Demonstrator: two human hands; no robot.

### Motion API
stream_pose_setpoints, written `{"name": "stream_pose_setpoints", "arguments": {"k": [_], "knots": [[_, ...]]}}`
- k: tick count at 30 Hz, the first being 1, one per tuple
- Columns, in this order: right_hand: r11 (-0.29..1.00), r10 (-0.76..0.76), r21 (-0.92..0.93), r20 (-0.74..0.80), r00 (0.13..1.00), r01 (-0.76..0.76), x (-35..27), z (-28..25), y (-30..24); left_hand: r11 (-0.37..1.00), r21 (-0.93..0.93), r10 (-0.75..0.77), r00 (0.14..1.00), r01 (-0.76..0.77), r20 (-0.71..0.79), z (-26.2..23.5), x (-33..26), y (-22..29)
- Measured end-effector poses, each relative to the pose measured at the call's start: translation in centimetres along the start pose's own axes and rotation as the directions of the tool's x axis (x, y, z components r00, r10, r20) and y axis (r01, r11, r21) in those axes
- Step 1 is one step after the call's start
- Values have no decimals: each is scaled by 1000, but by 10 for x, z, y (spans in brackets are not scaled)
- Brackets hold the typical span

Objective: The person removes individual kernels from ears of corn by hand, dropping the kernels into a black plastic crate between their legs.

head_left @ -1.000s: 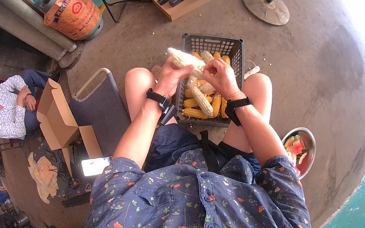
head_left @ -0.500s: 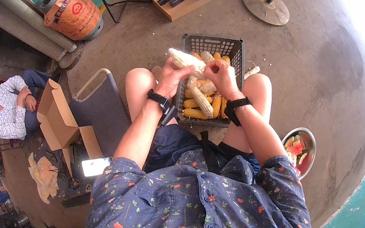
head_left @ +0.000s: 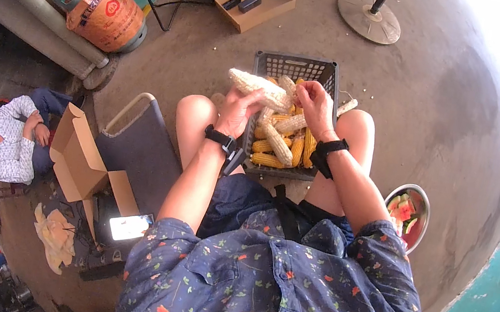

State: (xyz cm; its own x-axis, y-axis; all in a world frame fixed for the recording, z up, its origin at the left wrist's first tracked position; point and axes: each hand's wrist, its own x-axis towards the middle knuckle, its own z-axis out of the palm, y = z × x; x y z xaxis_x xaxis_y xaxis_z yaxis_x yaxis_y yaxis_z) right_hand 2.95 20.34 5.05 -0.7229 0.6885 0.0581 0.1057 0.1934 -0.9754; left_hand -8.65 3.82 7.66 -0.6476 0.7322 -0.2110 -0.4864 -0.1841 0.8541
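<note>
I sit with a dark plastic crate (head_left: 292,66) between my knees, holding several yellow and pale corn cobs (head_left: 279,141). My left hand (head_left: 242,104) grips a pale corn cob (head_left: 259,87) held level above the crate. At the cob's right end, my right hand (head_left: 316,101) has its fingers closed on it. Both wrists wear black bands.
A metal bowl of watermelon pieces (head_left: 407,214) sits on the concrete floor at my right. A folded chair (head_left: 140,150), an open cardboard box (head_left: 79,159) and a lit phone (head_left: 129,227) lie to my left. Another person (head_left: 13,134) sits far left. An orange gas cylinder (head_left: 105,10) stands behind.
Both hands stay on the pale cob above the crate; the right hand's fingers have shifted slightly at its end.
</note>
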Motion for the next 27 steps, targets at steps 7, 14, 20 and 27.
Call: {"name": "stream_pose_setpoints", "arguments": {"k": [7,14,20,27], "knots": [[994,5,-109,20,1000,-3,-3,-2,-9,995,-97,-8,1000,5,-21,-4,1,-1],[992,-53,-113,87,995,63,-5,-2,-13,997,-79,-23,1000,21,-19,-7,4,-4],[991,-36,-118,183,982,59,-6,-3,-15,998,-55,15,999,-16,-29,-6,3,-6],[995,3,-98,241,970,22,-5,-2,-8,997,-75,-5,1000,3,-18,-6,4,-5]]}}
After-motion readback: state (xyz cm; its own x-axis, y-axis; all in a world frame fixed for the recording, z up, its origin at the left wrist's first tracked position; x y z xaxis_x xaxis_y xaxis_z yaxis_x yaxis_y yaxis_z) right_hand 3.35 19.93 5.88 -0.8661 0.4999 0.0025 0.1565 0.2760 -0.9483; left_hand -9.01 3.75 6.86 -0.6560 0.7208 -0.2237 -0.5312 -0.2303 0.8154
